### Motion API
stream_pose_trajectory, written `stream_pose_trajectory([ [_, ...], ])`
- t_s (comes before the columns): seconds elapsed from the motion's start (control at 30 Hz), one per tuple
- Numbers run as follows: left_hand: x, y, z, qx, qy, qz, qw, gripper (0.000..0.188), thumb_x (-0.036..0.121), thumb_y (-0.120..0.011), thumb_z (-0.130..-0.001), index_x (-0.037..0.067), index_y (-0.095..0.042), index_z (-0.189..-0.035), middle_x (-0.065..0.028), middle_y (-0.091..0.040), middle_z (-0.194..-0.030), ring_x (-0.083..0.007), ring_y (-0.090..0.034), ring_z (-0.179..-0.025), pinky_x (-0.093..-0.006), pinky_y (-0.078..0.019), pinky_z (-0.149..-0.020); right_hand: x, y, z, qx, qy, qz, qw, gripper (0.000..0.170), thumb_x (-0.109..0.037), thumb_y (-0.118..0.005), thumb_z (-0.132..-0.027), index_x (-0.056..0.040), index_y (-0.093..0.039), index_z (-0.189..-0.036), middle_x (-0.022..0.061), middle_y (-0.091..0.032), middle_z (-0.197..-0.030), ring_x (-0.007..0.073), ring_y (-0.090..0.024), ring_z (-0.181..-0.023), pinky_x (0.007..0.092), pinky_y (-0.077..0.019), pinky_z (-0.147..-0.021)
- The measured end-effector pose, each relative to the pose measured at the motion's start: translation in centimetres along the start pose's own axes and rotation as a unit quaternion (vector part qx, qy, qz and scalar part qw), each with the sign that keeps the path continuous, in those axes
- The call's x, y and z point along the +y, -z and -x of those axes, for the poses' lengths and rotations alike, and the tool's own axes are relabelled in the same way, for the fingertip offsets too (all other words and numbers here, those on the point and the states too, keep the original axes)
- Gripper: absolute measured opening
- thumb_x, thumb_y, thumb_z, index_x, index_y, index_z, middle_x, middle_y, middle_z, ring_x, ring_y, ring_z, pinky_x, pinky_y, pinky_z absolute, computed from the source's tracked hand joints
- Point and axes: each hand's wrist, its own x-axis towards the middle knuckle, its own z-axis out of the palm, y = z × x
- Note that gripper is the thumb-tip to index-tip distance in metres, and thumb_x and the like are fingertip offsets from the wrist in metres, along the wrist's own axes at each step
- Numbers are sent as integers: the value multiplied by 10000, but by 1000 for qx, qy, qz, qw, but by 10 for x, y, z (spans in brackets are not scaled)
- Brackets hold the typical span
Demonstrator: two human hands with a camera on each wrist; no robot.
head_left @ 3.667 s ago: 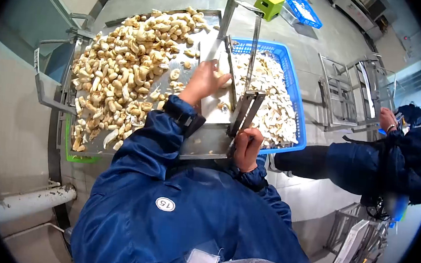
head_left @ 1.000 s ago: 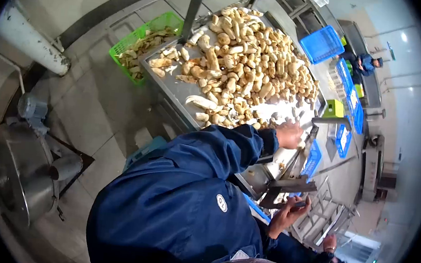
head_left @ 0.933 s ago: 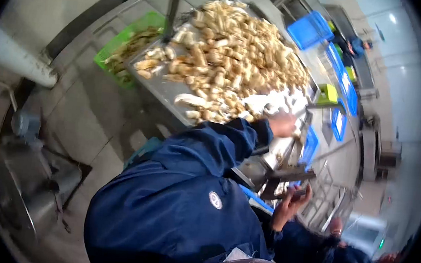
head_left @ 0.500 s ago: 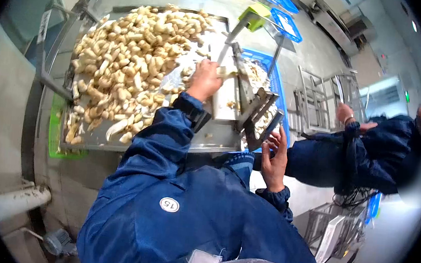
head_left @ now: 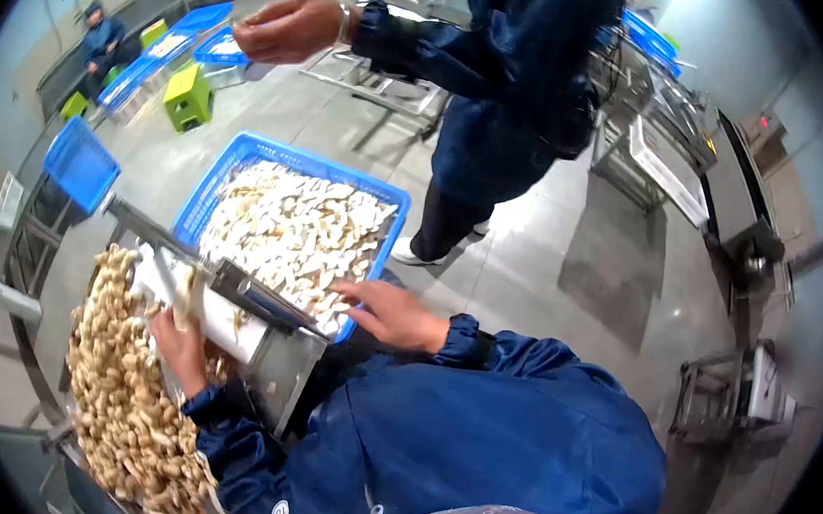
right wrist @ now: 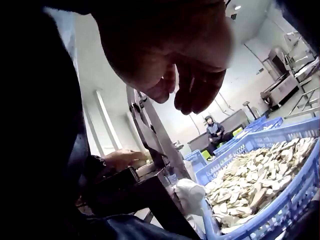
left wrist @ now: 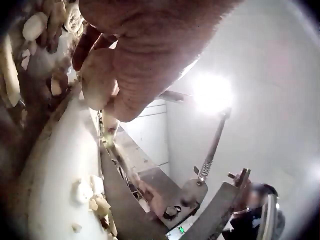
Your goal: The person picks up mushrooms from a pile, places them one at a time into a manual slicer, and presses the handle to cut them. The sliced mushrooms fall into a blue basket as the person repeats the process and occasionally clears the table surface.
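My left hand (head_left: 180, 349) is at the white board (head_left: 231, 327) of a metal lever cutter (head_left: 254, 294). In the left wrist view the fingers of this hand (left wrist: 155, 45) pinch a pale mushroom (left wrist: 97, 80) beside the blade (left wrist: 120, 200). My right hand (head_left: 396, 316) is off the cutter's handle, fingers loosely extended over the near rim of a blue basket (head_left: 392, 197) of white slices (head_left: 286, 231). Seen from the right wrist, that hand (right wrist: 170, 50) holds nothing, its fingers pointing down. Small scraps (left wrist: 85, 190) lie on the board.
Whole mushrooms (head_left: 126, 389) lie heaped left of the cutter. Another person's hand (head_left: 289, 31) and dark clothes (head_left: 504, 99) are beyond the basket. A green stool (head_left: 188, 97) and more blue baskets (head_left: 82, 165) stand farther back.
The head view has swung toward the basket and the other person. My right hand, gripping the handle 3.7 seconds ago, is now off it. The left hand has stayed by the board.
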Motion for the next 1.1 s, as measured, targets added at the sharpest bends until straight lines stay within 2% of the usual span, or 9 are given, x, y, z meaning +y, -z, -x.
stream_pose_trajectory([
  [0.2, 37, 7, -3, 9, 33, -41, 999, 405, 298, -667, -856, -24, -585, -1088, -181, -528, -1080, -366, -513, -1040, -434, -411, -941, 11, 5, 0, 22, 7, -12, 1000, 419, -171, -549, -965, -89, -471, -1368, 166, -606, -1097, 337, -592, -1001, 411, -487, -874],
  [0.43, 22, -1, -6, 81, 96, -11, 992, 537, 418, -672, -894, -69, -573, -1096, -178, -563, -1075, -291, -536, -1008, -413, -427, -890, -5, 1, -25, 5, 39, -80, 996, 451, -209, -546, -975, -78, -437, -1393, 177, -594, -1116, 333, -582, -1047, 413, -462, -928],
  [0.53, -2, -8, -16, 71, 155, 70, 983, 542, 436, -635, -925, -63, -545, -1117, -153, -551, -1088, -251, -543, -979, -381, -454, -838, -24, -7, -45, 28, 66, -125, 990, 481, -229, -552, -975, -66, -415, -1407, 175, -572, -1164, 317, -576, -1082, 406, -449, -966],
  [0.7, 47, 1, -7, -25, 228, 234, 945, 667, 483, -577, -960, -31, -411, -1350, -170, -506, -1266, -234, -553, -990, -354, -490, -811, -52, -16, -69, -3, 157, -173, 972, 518, -213, -560, -978, -59, -368, -1434, 167, -553, -1150, 291, -575, -1063, 384, -459, -945],
  [0.83, 16, -8, -12, -145, 145, 204, 957, 766, 178, -741, -857, -23, -305, -1454, -150, -552, -1247, -213, -579, -1030, -314, -503, -831, -49, -28, -68, -16, 64, -227, 972, 511, -98, -566, -954, -112, -399, -1437, 141, -587, -1077, 260, -596, -975, 368, -492, -874],
  [0.93, 24, -5, -3, -130, 101, 312, 936, 650, 99, -735, -736, -37, -495, -1325, -156, -518, -1125, -279, -554, -987, -371, -469, -843, -54, -26, -68, -46, 26, -269, 962, 529, -26, -563, -937, -100, -409, -1438, 129, -602, -1068, 225, -596, -998, 344, -489, -888],
  [0.97, 17, -6, 2, -80, 30, 152, 985, 610, 47, -680, -756, -33, -492, -1331, -152, -518, -1108, -286, -539, -1010, -388, -456, -887, -45, -30, -68, -33, 50, -204, 977, 537, -23, -579, -932, -96, -410, -1436, 132, -604, -1090, 224, -601, -996, 340, -489, -887],
  [1.0, 25, 2, 1, -140, 67, 288, 945, 591, 39, -673, -749, -24, -516, -1315, -161, -539, -1076, -303, -522, -1068, -400, -435, -929, -47, -28, -68, -16, 67, -209, 975, 551, -23, -595, -926, -97, -408, -1438, 138, -605, -1109, 226, -609, -993, 336, -490, -889],
  [1.1, 36, 3, 2, -68, 45, 75, 994, 560, 201, -729, -786, -20, -557, -1270, -197, -564, -1103, -361, -551, -1034, -421, -443, -932, -45, -31, -69, -23, 66, -194, 979, 574, -26, -599, -932, -91, -371, -1455, 138, -619, -1084, 207, -624, -939, 329, -500, -843],
])
